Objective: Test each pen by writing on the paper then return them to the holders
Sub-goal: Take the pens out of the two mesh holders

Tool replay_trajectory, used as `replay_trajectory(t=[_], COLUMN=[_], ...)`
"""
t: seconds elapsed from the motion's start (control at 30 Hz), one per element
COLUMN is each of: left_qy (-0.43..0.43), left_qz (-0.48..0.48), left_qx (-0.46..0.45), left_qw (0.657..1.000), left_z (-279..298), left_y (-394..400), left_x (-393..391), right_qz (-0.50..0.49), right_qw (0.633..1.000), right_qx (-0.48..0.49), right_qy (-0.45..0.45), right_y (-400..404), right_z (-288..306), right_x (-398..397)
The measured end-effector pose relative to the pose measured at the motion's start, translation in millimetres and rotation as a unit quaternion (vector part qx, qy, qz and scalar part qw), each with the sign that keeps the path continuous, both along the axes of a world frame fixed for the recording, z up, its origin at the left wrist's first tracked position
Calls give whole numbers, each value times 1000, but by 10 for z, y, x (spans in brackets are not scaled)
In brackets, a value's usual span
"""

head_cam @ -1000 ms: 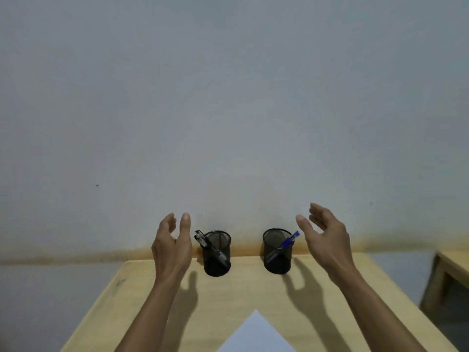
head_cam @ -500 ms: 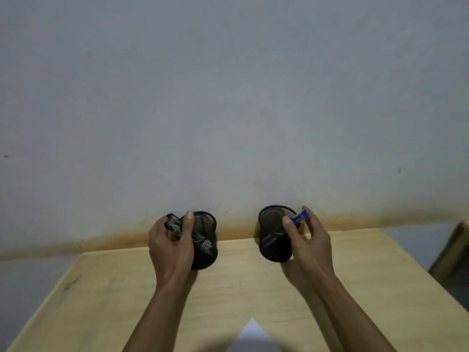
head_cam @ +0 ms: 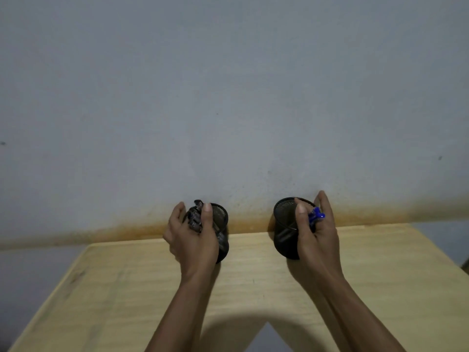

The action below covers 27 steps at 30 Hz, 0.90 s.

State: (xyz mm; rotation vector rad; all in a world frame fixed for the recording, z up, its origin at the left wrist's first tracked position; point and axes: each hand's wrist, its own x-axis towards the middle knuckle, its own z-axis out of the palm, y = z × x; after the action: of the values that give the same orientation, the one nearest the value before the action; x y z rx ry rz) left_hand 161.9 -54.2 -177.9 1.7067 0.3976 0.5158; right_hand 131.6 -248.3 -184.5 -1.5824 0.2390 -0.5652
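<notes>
Two black mesh holders stand at the far edge of the wooden table. My left hand (head_cam: 193, 237) wraps the left holder (head_cam: 220, 229) and pinches the black pen (head_cam: 195, 217) sticking out of it between thumb and fingers. My right hand (head_cam: 317, 235) is beside the right holder (head_cam: 285, 229), thumb and fingers closed on the blue pen (head_cam: 315, 215) whose cap end shows above the rim. Both pens' lower parts are hidden inside the holders. The tip of the white paper (head_cam: 266, 337) shows at the bottom edge between my forearms.
The light wooden table (head_cam: 127, 288) stands against a grey wall (head_cam: 228, 97) with a brown stain line along its base. The table's left edge runs diagonally at the lower left. A dark corner of other furniture peeks in at the far right.
Both hands went from open in the air near the holders to closed on the pens. The view tilted, so less of the paper shows.
</notes>
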Motion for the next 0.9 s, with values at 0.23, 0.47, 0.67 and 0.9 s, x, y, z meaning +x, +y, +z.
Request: replay_trajectory(t=[0.23, 0.47, 0.67, 0.9], left_qy=[26, -109, -210, -143], left_qz=[-1, -21, -13, 49], left_qx=[-13, -103, -341, -324], left_qw=[1000, 988, 916, 934], left_z=[247, 750, 1044, 576], left_y=[-26, 85, 222, 429], left_x=[-148, -401, -874, -1221], right_qz=[-8, -25, 7, -40], right_qw=[998, 996, 939, 940], right_qx=[-61, 46, 326, 338], right_qy=[5, -75, -107, -42], right_y=[-71, 18, 115, 148], right_z=[207, 935, 1214, 690], right_x=[6, -409, -842, -1119])
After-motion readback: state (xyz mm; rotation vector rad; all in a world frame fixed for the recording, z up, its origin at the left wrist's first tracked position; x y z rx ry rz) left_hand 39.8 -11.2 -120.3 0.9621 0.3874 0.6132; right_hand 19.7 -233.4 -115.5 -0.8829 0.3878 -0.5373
